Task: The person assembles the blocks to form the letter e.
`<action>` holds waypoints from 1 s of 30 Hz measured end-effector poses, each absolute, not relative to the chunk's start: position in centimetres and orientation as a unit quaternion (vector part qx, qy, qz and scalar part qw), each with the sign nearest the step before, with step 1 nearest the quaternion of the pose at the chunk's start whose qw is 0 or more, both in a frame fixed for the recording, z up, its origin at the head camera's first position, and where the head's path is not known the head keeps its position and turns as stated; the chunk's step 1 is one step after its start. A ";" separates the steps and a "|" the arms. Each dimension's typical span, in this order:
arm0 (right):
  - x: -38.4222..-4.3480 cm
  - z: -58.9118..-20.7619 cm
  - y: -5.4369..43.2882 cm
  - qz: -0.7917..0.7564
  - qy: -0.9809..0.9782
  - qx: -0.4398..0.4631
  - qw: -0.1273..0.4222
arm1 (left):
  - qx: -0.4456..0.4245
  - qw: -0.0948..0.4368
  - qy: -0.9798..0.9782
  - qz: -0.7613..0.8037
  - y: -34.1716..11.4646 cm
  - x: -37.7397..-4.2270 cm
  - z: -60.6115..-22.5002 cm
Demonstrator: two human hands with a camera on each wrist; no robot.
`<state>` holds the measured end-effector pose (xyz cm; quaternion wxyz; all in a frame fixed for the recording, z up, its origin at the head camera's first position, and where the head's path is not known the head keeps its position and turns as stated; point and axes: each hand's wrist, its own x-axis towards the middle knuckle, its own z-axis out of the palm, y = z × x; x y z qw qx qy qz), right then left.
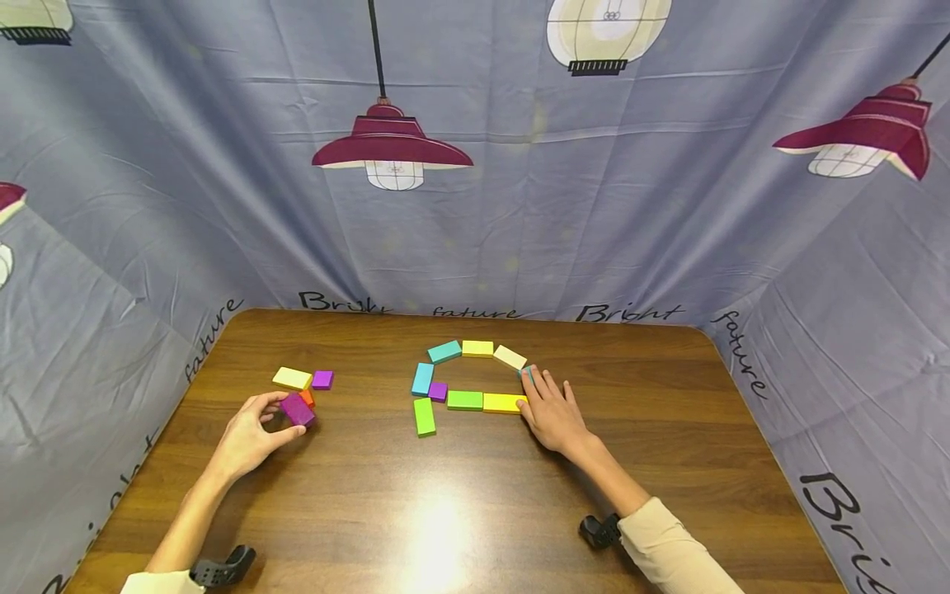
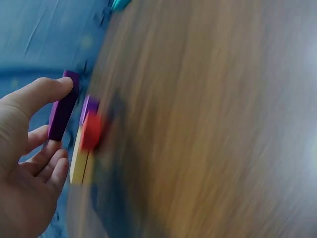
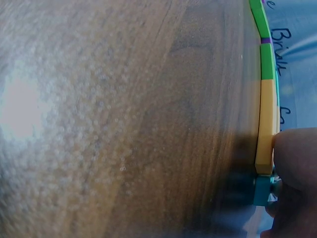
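Observation:
My left hand point(image 1: 248, 433) pinches a purple block point(image 1: 298, 409) between thumb and fingers, at the table's left side. In the left wrist view this purple block point(image 2: 64, 106) is tilted above the tabletop. Just behind it are an orange-red block point(image 1: 308, 398), a small purple block point(image 1: 322, 379) and a pale yellow block point(image 1: 293, 378). My right hand point(image 1: 555, 417) lies with fingers extended at the right end of a ring of blocks. Its fingertips cover part of a blue-teal block point(image 1: 528, 374), and its thumb is at the end of a yellow block point(image 1: 503, 403).
The ring also has a green block point(image 1: 464, 400), a small purple block point(image 1: 438, 392), a blue block point(image 1: 423, 379), a teal block point(image 1: 444, 351), a yellow block point(image 1: 477, 348) and a cream block point(image 1: 510, 357). A lime block point(image 1: 425, 417) angles toward me. Curtains point(image 1: 475, 231) surround the wooden table point(image 1: 356, 503).

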<state>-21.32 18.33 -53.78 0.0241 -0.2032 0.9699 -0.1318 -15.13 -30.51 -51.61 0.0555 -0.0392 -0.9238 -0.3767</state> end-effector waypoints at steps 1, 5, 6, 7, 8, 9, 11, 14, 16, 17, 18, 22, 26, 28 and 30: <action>-21.3 -53.8 18.4 -0.132 0.970 -0.202 0.023 | -0.046 0.061 -0.922 -0.380 -29.8 -15.1 -51.7; -21.2 -53.8 18.4 -0.134 0.970 -0.200 0.018 | -0.072 0.073 -0.913 -0.395 -26.7 -14.8 -52.4; -21.2 -53.8 18.4 -0.133 0.971 -0.200 0.019 | -0.076 0.071 -0.911 -0.399 -25.8 -14.7 -52.6; -21.2 -53.8 18.4 -0.132 0.971 -0.200 0.018 | -0.078 0.067 -0.909 -0.403 -25.0 -14.6 -52.7; -21.2 -53.8 18.4 -0.131 0.971 -0.201 0.019 | -0.081 0.064 -0.907 -0.408 -24.2 -14.4 -52.9; -21.2 -53.8 18.4 -0.130 0.971 -0.202 0.020 | -0.082 0.059 -0.905 -0.413 -23.4 -14.3 -53.0; -21.2 -53.8 18.4 -0.127 0.971 -0.202 0.022 | -0.084 0.053 -0.901 -0.421 -21.9 -14.0 -53.1; -21.2 -53.8 18.4 -0.128 0.971 -0.202 0.021 | -0.079 0.047 -0.897 -0.433 -19.6 -13.6 -53.3; -21.2 -53.9 18.4 -0.127 0.971 -0.201 0.020 | -0.071 0.042 -0.894 -0.440 -18.3 -13.2 -53.4; -21.2 -53.9 18.3 -0.129 0.971 -0.201 0.019 | -0.065 0.037 -0.893 -0.443 -17.6 -13.0 -53.5; -21.2 -53.9 18.3 -0.129 0.971 -0.201 0.017 | -0.059 0.031 -0.893 -0.446 -17.0 -12.8 -53.6; -21.1 -53.9 18.2 -0.131 0.971 -0.201 0.016 | -0.046 0.018 -0.896 -0.441 -15.0 -12.0 -54.1; -21.2 -53.8 18.2 -0.130 0.971 -0.200 0.020 | -0.050 0.028 -0.903 -0.426 -13.5 -11.6 -54.5; -21.2 -53.8 18.3 -0.129 0.971 -0.200 0.020 | -0.051 0.033 -0.903 -0.425 -12.9 -11.5 -54.7; -21.3 -53.8 18.3 -0.127 0.971 -0.200 0.022 | -0.053 0.036 -0.904 -0.423 -12.3 -11.6 -54.8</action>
